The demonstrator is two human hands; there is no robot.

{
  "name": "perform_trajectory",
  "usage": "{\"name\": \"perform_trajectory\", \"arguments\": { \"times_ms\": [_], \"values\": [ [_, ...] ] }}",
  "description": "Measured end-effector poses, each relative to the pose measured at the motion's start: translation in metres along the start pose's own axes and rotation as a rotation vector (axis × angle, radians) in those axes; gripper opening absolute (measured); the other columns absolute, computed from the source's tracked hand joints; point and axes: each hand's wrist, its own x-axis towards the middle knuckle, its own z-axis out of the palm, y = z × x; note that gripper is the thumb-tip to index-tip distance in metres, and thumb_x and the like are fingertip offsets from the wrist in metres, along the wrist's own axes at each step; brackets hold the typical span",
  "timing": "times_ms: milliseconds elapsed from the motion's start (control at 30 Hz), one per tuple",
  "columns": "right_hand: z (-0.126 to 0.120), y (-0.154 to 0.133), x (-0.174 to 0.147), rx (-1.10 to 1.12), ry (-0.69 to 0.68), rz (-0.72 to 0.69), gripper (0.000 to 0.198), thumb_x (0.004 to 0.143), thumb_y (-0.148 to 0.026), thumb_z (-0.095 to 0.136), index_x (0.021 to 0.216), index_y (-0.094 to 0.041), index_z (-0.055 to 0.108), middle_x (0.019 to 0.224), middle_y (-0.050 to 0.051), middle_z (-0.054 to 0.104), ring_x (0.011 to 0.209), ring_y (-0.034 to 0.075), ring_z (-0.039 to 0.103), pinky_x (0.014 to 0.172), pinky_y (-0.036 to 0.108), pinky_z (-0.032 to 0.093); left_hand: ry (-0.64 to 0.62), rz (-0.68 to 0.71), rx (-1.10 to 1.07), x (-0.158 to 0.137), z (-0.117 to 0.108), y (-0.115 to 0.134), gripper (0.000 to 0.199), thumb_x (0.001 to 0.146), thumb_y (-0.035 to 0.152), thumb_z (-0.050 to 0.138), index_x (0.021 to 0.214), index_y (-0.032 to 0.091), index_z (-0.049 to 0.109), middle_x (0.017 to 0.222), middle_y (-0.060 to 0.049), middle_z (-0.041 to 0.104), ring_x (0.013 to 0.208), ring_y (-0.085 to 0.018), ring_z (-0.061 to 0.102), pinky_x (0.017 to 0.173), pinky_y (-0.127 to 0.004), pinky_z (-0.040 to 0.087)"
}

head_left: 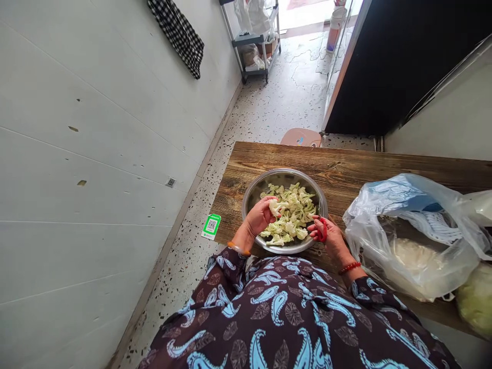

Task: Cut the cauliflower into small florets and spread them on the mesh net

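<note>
My left hand (258, 218) is closed around a cauliflower floret (277, 207), held over the left side of a metal bowl (248, 197). Cut cauliflower pieces (295, 205) lie in the bowl, pale white with greenish stems. At the bowl's right rim, my right hand (332, 240) grips red-handled scissors (323, 229). Their blades point up and away from me, over the bowl's right edge, and stand apart from the floret. The bowl rests on a dark wooden table near my body.
To the right, a clear plastic bag (415, 261) with pale contents covers part of the wooden table (265, 154). A green QR-code card (211, 226) sits at the table's left corner. Beyond the table are a pink stool (300, 136) and a wheeled cart (249, 40). A white wall runs along the left.
</note>
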Motion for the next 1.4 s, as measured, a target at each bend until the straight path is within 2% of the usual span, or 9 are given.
{"name": "perform_trajectory", "arguments": {
  "times_ms": [133,267,467,633,767,967,1100,1233,1400],
  "values": [
    [0.012,-0.012,-0.005,0.01,-0.015,-0.03,0.051,0.072,-0.052,0.082,0.108,-0.021,0.064,0.075,0.0,0.073,0.053,0.01,0.062,0.047,0.019,0.048,-0.005,-0.026,0.041,-0.004,0.015,0.002,0.026,0.079,0.033,0.066,0.096,0.015,0.058,0.069,-0.003,0.064,0.049,-0.01,0.059,0.036,-0.013,0.026],
    [0.035,-0.034,-0.018,0.014,-0.105,-0.084,0.057,0.072,-0.047,0.083,0.12,-0.025,0.062,0.092,0.001,0.075,0.066,0.011,0.066,0.057,0.02,0.053,0.019,-0.055,0.109,-0.006,0.031,0.001,0.031,0.079,0.04,0.069,0.094,0.016,0.057,0.067,0.0,0.061,0.046,-0.008,0.054,0.035,-0.014,0.021],
    [0.061,-0.057,-0.033,-0.038,-0.222,-0.212,0.053,0.072,-0.038,0.086,0.119,-0.027,0.062,0.089,-0.003,0.071,0.072,0.012,0.065,0.065,0.024,0.054,0.084,-0.075,0.21,-0.013,0.05,-0.002,0.044,0.075,0.055,0.075,0.093,0.018,0.056,0.07,0.005,0.057,0.049,-0.005,0.051,0.044,-0.015,0.037],
    [0.06,-0.055,-0.033,0.108,-0.229,-0.11,0.047,0.071,-0.036,0.086,0.111,-0.025,0.063,0.084,-0.004,0.068,0.064,0.009,0.061,0.056,0.02,0.05,-0.017,0.046,0.317,-0.019,0.058,-0.002,0.051,0.077,0.065,0.069,0.094,0.018,0.056,0.067,0.003,0.058,0.046,-0.007,0.05,0.038,-0.017,0.029],
    [0.057,-0.056,-0.034,0.151,-0.231,-0.09,0.045,0.073,-0.038,0.083,0.11,-0.026,0.061,0.085,-0.003,0.068,0.063,0.009,0.06,0.058,0.021,0.05,-0.027,0.189,0.383,-0.026,0.064,0.002,0.047,0.082,0.058,0.068,0.105,0.016,0.064,0.085,-0.004,0.065,0.069,-0.013,0.06,0.051,-0.02,0.043],
    [0.057,-0.062,-0.042,0.117,-0.166,-0.139,0.045,0.075,-0.04,0.082,0.111,-0.025,0.06,0.082,-0.004,0.065,0.062,0.01,0.058,0.059,0.022,0.05,-0.029,0.359,0.563,-0.038,0.077,0.005,0.052,0.07,0.031,0.085,0.119,0.022,0.07,0.124,-0.01,0.063,0.102,-0.022,0.061,0.073,-0.024,0.05],
    [0.06,-0.065,-0.048,-0.082,-0.079,-0.297,0.049,0.077,-0.043,0.08,0.117,-0.025,0.058,0.084,-0.002,0.066,0.067,0.013,0.061,0.063,0.025,0.053,0.118,0.446,0.645,-0.034,0.083,-0.002,0.038,0.07,0.026,0.084,0.107,0.02,0.075,0.115,-0.01,0.067,0.098,-0.022,0.062,0.076,-0.026,0.051],
    [0.059,-0.068,-0.051,-0.28,0.014,-0.449,0.051,0.081,-0.046,0.075,0.124,-0.027,0.057,0.091,0.002,0.072,0.077,0.018,0.067,0.073,0.031,0.056,0.093,0.36,0.539,-0.031,0.086,-0.007,0.036,0.075,0.032,0.08,0.107,0.017,0.071,0.106,-0.009,0.071,0.08,-0.018,0.065,0.07,-0.028,0.053],
    [0.057,-0.068,-0.051,-0.504,0.123,-0.59,0.046,0.084,-0.044,0.071,0.126,-0.027,0.06,0.1,0.007,0.074,0.089,0.023,0.069,0.083,0.037,0.056,0.113,0.463,0.602,-0.031,0.084,-0.012,0.049,0.071,0.026,0.083,0.118,0.021,0.068,0.122,-0.011,0.066,0.098,-0.022,0.064,0.079,-0.028,0.054]
  ]
}}
